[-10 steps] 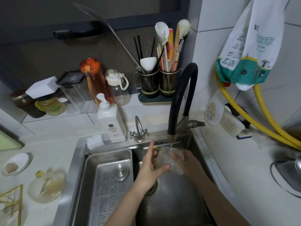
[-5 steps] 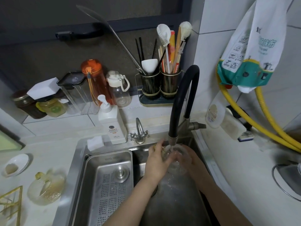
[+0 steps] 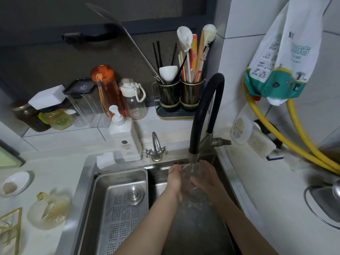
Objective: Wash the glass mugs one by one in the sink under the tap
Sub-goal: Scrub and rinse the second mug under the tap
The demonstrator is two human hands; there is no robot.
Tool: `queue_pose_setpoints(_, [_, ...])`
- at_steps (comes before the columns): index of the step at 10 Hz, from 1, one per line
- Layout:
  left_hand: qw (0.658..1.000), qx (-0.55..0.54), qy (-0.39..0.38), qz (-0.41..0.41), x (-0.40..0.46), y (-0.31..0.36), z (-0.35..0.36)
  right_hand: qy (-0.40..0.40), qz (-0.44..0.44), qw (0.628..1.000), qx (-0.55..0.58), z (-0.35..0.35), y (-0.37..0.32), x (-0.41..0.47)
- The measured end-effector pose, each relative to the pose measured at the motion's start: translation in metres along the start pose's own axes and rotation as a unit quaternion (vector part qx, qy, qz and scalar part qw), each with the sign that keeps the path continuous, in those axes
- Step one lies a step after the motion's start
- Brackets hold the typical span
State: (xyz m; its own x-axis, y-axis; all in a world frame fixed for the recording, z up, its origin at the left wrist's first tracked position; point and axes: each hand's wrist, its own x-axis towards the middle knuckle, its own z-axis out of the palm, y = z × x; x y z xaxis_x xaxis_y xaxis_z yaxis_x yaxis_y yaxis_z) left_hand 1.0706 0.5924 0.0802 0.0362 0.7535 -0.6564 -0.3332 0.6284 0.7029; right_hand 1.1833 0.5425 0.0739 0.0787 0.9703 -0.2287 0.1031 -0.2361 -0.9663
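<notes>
The glass mug [image 3: 191, 181] now sits right under the tap [image 3: 193, 159], higher and closer to it than a moment ago. Water runs into it. The left hand [image 3: 174, 181] and the right hand [image 3: 207, 179] both wrap around the mug. I think this mug is being rinsed.
</notes>
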Motion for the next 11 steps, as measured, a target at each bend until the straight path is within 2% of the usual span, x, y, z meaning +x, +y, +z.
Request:
queue_pose_setpoints(1, [0.999, 0.013, -0.026, 0.020, -0.010, 0.003, -0.007, 0.080, 0.021, 0.993, 0.088, 0.016, -0.007, 0.009])
queue_pose_setpoints(2, [0.987, 0.122, -0.057, 0.084, -0.015, 0.001, -0.029, 0.084, 0.086, 0.985, 0.123, 0.021, -0.021, 0.024])
queue_pose_setpoints(3, [0.954, 0.244, -0.078, 0.158, -0.021, -0.002, -0.048, 0.059, 0.136, 0.981, 0.123, 0.024, -0.034, 0.026])
queue_pose_setpoints(4, [0.941, 0.284, -0.018, 0.185, -0.023, -0.006, -0.048, 0.073, 0.143, 0.981, 0.108, 0.030, -0.038, 0.028])
queue_pose_setpoints(5, [0.956, 0.254, 0.035, 0.142, -0.025, -0.004, -0.040, 0.053, 0.078, 0.995, 0.031, 0.034, -0.031, 0.036])
queue_pose_setpoints(6, [0.954, 0.287, 0.012, 0.082, -0.033, 0.006, -0.034, 0.053, 0.028, 0.998, -0.023, 0.040, -0.030, 0.026])
queue_pose_setpoints(7, [0.927, 0.369, 0.002, 0.069, -0.033, 0.011, -0.031, 0.063, 0.048, 0.997, 0.004, 0.039, -0.019, 0.020])
queue_pose_setpoints(8, [0.883, 0.453, 0.000, 0.121, -0.036, 0.006, -0.027, 0.065, 0.100, 0.987, 0.105, 0.031, -0.021, 0.018])
queue_pose_setpoints(9, [0.832, 0.505, -0.028, 0.229, -0.033, -0.006, -0.034, 0.068, 0.122, 0.975, 0.171, 0.021, -0.017, 0.013])
queue_pose_setpoints(10, [0.788, 0.540, 0.001, 0.296, -0.028, -0.014, -0.041, 0.019, 0.147, 0.977, 0.155, 0.015, -0.023, 0.012])
queue_pose_setpoints(11, [0.850, 0.472, 0.017, 0.233, -0.024, -0.005, -0.039, -0.001, 0.128, 0.990, 0.051, 0.018, -0.035, 0.005])
